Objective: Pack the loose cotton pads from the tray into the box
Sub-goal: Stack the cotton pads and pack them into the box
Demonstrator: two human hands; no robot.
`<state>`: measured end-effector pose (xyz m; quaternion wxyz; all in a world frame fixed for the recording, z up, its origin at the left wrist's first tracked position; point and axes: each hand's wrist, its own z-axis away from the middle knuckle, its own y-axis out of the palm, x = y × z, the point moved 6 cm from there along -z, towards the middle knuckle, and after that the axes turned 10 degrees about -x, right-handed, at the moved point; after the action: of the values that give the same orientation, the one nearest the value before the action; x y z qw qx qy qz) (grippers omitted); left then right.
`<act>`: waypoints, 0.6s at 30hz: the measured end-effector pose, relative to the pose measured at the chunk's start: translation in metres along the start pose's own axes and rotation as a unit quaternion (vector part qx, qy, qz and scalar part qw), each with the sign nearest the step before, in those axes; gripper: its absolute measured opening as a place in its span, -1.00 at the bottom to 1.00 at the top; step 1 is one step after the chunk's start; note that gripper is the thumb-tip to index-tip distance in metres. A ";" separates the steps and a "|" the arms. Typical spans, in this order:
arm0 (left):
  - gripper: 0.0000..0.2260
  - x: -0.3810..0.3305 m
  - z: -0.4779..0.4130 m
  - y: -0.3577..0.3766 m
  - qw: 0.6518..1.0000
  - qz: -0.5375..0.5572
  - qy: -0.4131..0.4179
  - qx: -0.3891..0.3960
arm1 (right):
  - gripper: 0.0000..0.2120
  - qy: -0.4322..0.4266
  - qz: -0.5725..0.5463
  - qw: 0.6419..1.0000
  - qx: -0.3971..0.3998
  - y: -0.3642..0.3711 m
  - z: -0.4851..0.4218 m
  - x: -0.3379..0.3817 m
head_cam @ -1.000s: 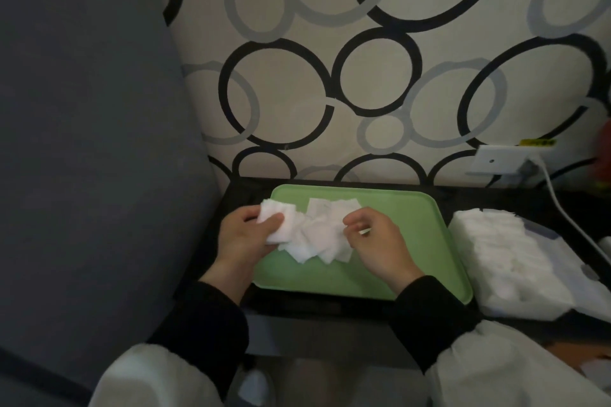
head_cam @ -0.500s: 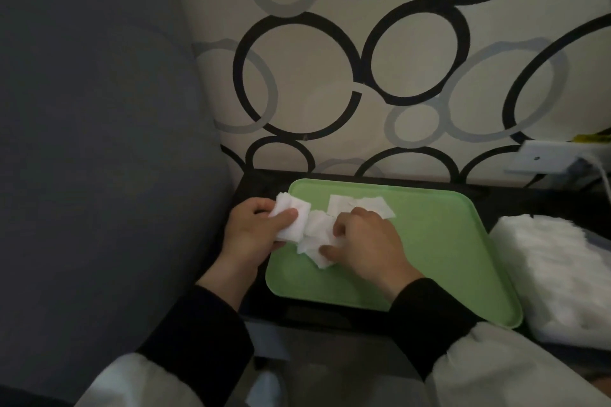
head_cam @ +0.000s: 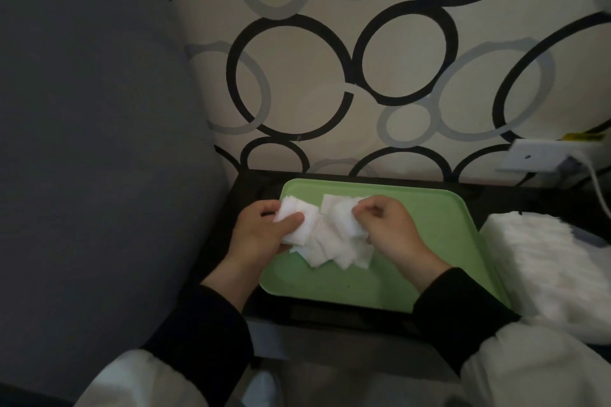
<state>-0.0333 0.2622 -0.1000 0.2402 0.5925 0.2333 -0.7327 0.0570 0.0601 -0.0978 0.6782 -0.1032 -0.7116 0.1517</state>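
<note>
Head view: my left grip is clamped on a small stack of pads, thumb on top to keep them square. My right grip pinches another pad off the heap on the tray. The box sits just right, on the dark worktop below ring-patterned wallpaper.

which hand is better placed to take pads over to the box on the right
Right, probably. The right hand pinches a pad from the loose cotton pads and sits nearer the box right of the green tray. The left hand, gripping a stack, would have to cross over it.
</note>
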 end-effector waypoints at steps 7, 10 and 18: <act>-0.74 0.003 0.012 0.024 0.998 0.038 -0.046 0.030 | -0.87 0.133 -0.181 0.974 0.016 -0.017 0.004 -0.013; -0.78 0.006 0.017 0.039 0.995 0.059 -0.077 0.034 | -0.84 0.154 -0.260 0.953 0.033 -0.022 0.009 -0.009; -0.83 0.004 0.035 0.078 0.991 0.071 -0.064 0.096 | -0.72 0.120 -0.300 0.937 0.130 -0.020 0.021 0.009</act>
<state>-0.0116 0.1790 -0.1021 0.2480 0.5797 0.1031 -0.7693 0.0363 0.0425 -0.0830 0.7801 0.1870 -0.5967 0.0191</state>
